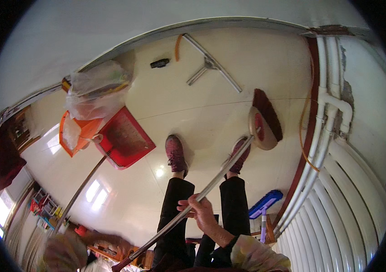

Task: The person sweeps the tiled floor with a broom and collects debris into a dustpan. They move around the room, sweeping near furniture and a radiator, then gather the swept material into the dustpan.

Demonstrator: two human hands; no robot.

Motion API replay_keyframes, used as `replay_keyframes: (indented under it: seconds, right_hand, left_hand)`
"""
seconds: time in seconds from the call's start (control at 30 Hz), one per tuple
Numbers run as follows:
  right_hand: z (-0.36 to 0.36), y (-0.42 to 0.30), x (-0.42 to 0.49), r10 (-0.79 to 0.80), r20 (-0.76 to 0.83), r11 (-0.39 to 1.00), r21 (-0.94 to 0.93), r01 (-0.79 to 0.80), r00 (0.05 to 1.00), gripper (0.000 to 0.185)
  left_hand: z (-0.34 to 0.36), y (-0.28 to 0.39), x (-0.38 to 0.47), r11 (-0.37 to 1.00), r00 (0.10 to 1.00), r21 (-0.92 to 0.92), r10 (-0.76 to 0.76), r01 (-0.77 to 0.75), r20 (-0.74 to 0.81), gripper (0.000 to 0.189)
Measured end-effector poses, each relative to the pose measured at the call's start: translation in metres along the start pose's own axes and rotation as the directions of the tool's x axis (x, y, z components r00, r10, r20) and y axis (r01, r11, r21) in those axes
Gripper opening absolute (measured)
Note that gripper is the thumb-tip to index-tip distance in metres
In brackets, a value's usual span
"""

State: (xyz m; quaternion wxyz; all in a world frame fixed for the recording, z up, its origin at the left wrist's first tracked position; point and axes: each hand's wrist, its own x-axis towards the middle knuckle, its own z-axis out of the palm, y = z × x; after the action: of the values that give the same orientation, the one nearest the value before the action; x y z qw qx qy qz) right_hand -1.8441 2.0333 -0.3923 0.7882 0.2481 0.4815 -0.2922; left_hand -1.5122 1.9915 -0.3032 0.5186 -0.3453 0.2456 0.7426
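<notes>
My right hand (203, 213) grips the metal handle of a broom (218, 176) about midway along it. The handle slants from the lower left up to the broom head (264, 125), whose dark reddish-brown bristles face right beside my right shoe. My left hand (111, 240) is blurred at the lower left, close to the handle's dark red end; whether it touches the handle is unclear. A red dustpan (128, 139) lies on the floor to the left of my feet. Its long handle (80, 190) runs down towards my left sleeve, which hides the lower end.
An orange dustpan (80, 131) and plastic bags (97, 88) sit left. A squeegee head (210, 63) and a small black object (160, 63) lie ahead. White pipes (322, 78), a radiator (329, 210) and a blue brush (266, 204) are at right; a cable (302, 136) hangs there.
</notes>
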Motion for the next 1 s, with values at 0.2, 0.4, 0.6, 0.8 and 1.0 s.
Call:
replay_keyframes:
  seconds: [0.2,0.4,0.6,0.8,1.0]
  right_hand:
    - [0.0,-0.02,-0.011,0.165,-0.008,0.98,0.113,-0.163,0.986,0.023]
    - [0.005,-0.036,0.018,0.224,0.117,0.954,0.179,-0.242,0.968,0.015]
    - [0.004,-0.061,0.027,0.163,0.033,0.961,0.22,-0.166,0.986,0.021]
    - [0.025,-0.082,0.036,-0.116,-0.04,0.957,0.264,0.122,0.992,0.019]
    - [0.026,-0.108,0.017,-0.296,0.106,0.912,0.326,0.248,0.949,0.026]
  left_hand:
    - [-0.257,0.156,0.064,0.843,0.175,0.443,0.506,-0.304,-0.845,0.027]
    - [-0.326,0.302,0.13,0.865,-0.156,0.451,0.425,-0.22,-0.892,0.055]
    - [-0.3,0.278,0.159,0.837,0.05,0.541,0.546,-0.082,-0.836,0.061]
    - [-0.184,0.132,0.057,0.881,0.589,0.286,0.467,-0.378,-0.66,0.038]
    - [-0.123,-0.015,-0.125,0.902,0.647,0.211,-0.093,0.377,-0.756,0.037]
